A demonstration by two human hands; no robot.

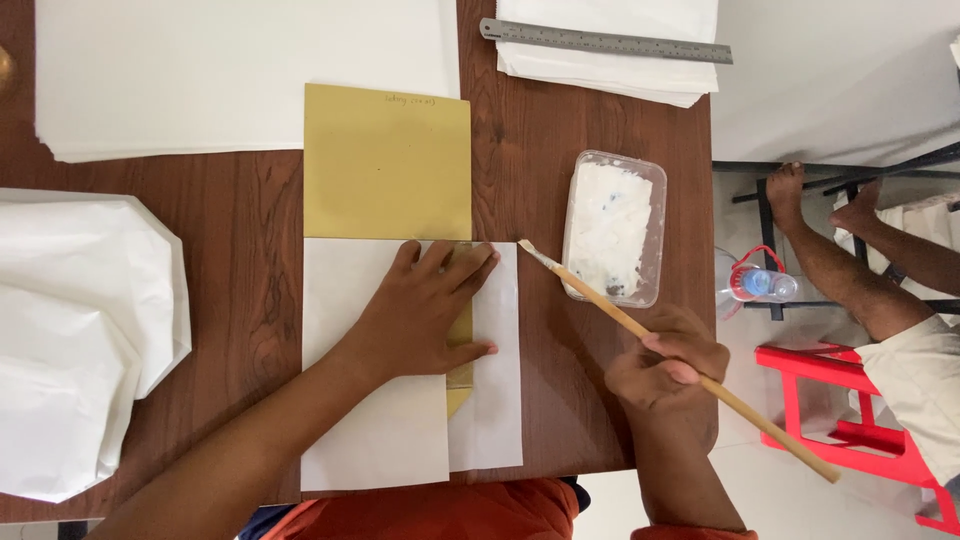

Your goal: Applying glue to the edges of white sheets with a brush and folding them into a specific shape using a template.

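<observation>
From the head view, your left hand lies flat and spread, fingers apart, pressing on the folded white paper at the middle of the wooden bench. It grips nothing. The fingertips reach the fold where a second white flap comes over from the right, and a strip of the gold template shows between the two flaps just beside your thumb. The rest of that gold card sticks out from under the white paper on its far side.

Your right hand is to the right of the folded white paper, at the bench edge, closed around the wooden handle of a glue brush. The brush slants up and left, and its bristle tip hangs just beside the right edge of the white flap; I cannot tell whether it touches the paper.

A clear plastic tub of white paste sits to the right of the folded paper, just beyond the brush. Beyond the gold card lies a stack of white sheets. A steel ruler rests on another white stack at the far right. Left of the folded paper lies a pile of finished white bags.

Off the bench to the right, another person's feet rest on a dark rail, with a plastic bottle and a red stool close by.
</observation>
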